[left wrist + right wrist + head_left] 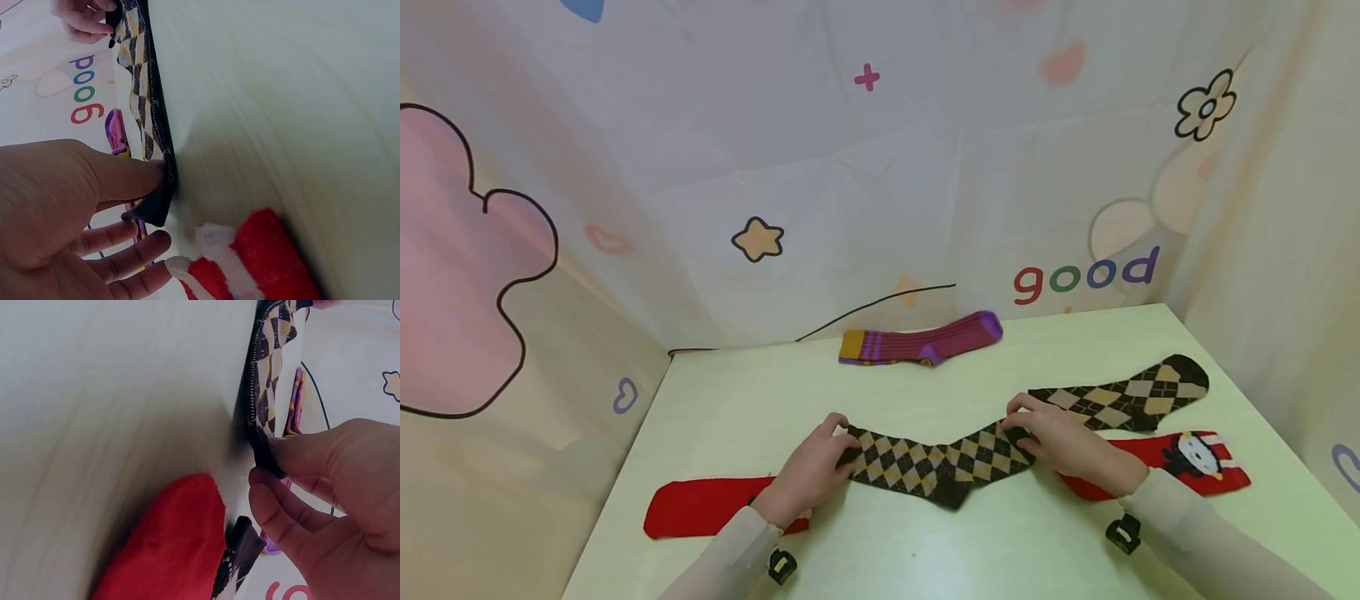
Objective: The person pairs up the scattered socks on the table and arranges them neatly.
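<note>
Argyle sock (902, 465) stretches across the middle of the desk (917, 554), one end pinched by the left hand (808, 469) and the other by the right hand (1071, 443), with a purple-toed sock (906, 344) lying behind it near the printed cloth (880, 192).

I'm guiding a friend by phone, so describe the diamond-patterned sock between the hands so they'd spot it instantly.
On the pale table, look to the near middle, between the left hand and the right hand. Each pinches one end of a dark sock with tan and grey diamonds, heel toward the viewer. Its diamonds are smaller than on the other diamond-patterned sock, farther right.
</note>
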The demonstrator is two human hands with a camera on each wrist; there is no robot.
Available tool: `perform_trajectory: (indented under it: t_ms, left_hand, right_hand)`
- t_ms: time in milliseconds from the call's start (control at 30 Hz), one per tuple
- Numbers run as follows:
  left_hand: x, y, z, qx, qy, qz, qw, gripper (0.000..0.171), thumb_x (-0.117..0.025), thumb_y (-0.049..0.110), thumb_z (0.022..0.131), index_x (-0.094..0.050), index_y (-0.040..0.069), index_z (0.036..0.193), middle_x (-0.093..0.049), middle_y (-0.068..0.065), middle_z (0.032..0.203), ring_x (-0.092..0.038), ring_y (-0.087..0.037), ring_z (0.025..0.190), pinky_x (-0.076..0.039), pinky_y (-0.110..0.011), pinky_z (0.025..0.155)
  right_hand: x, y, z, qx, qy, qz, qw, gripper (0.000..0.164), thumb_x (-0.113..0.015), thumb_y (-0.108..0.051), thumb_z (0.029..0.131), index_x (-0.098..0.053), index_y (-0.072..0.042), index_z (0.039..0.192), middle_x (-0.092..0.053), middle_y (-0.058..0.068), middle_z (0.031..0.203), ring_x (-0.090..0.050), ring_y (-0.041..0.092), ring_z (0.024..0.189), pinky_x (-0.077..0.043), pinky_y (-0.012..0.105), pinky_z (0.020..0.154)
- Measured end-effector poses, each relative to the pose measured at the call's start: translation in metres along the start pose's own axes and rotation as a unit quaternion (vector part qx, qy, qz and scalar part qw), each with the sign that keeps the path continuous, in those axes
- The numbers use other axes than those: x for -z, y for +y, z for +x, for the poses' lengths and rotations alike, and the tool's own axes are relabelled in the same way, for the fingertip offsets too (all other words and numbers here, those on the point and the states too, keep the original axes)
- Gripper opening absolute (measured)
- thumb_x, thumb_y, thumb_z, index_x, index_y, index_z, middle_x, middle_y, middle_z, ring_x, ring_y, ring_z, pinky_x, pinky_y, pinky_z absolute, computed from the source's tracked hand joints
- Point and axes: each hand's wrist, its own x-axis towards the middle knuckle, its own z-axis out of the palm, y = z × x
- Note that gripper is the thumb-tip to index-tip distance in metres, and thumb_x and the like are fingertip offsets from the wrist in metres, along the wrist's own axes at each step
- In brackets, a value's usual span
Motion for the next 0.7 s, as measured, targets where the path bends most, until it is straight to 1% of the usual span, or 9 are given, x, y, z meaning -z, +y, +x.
perform_trajectory:
  t_ms: [100,200,333,500,600,700]
  left_hand:
    - [-0.0003,0.0001,0.0001,-0.002,0.006,0.010,0.9999,0.023,-0.082,0.015,0.089,-0.076,0.006,0.109,-0.053,-0.013,0.139,-0.061,-0.028,0.111,-0.054,-0.040,0.099]
    - [0.0001,0.0005,0.0005,-0.003,0.007,0.015,0.9999,0.023,-0.082,0.015,0.089,-0.077,0.006,0.108,-0.054,-0.011,0.140,-0.060,-0.029,0.113,-0.053,-0.041,0.099]
    - [0.0002,0.0006,0.0018,-0.001,-0.005,0.017,0.9998,0.023,-0.082,0.015,0.089,-0.077,0.005,0.109,-0.060,-0.009,0.132,-0.062,-0.026,0.109,-0.055,-0.041,0.097]
    - [0.0002,0.0013,0.0028,0.012,-0.023,0.015,0.9996,0.024,-0.080,0.016,0.091,-0.076,0.005,0.112,-0.066,-0.009,0.124,-0.063,-0.027,0.108,-0.055,-0.042,0.097]
    - [-0.0001,0.0013,0.0026,0.014,-0.024,0.012,0.9995,0.024,-0.080,0.017,0.091,-0.076,0.005,0.112,-0.067,-0.010,0.122,-0.064,-0.027,0.108,-0.055,-0.043,0.097]
    - [0.0000,0.0013,0.0020,0.009,-0.019,0.013,0.9997,0.024,-0.080,0.018,0.091,-0.077,0.006,0.112,-0.068,-0.010,0.121,-0.064,-0.027,0.106,-0.055,-0.043,0.096]
  right_hand:
    - [-0.0009,0.0004,-0.0012,0.001,0.001,-0.001,1.000,0.029,-0.080,0.008,0.082,-0.077,-0.006,0.108,-0.061,0.004,0.109,-0.065,0.018,0.087,-0.059,0.035,0.077]
    - [-0.0013,0.0011,-0.0021,0.000,-0.001,-0.001,1.000,0.030,-0.080,0.008,0.083,-0.077,-0.006,0.109,-0.061,0.002,0.106,-0.065,0.017,0.087,-0.058,0.033,0.076]
    - [-0.0011,0.0024,-0.0026,0.004,-0.008,0.007,1.000,0.031,-0.080,0.007,0.083,-0.076,-0.005,0.111,-0.061,0.001,0.103,-0.066,0.018,0.089,-0.059,0.033,0.077]
    - [-0.0007,0.0034,-0.0034,0.009,-0.017,0.023,1.000,0.031,-0.079,0.008,0.084,-0.075,-0.003,0.113,-0.063,0.005,0.105,-0.067,0.021,0.092,-0.060,0.035,0.079]
    - [-0.0009,0.0033,-0.0042,0.008,-0.019,0.023,1.000,0.032,-0.079,0.008,0.084,-0.075,-0.004,0.113,-0.064,0.005,0.105,-0.068,0.021,0.092,-0.060,0.035,0.079]
    - [-0.0007,0.0028,-0.0053,0.005,-0.020,0.019,1.000,0.032,-0.079,0.008,0.083,-0.075,-0.004,0.113,-0.065,0.006,0.105,-0.068,0.022,0.092,-0.060,0.035,0.079]
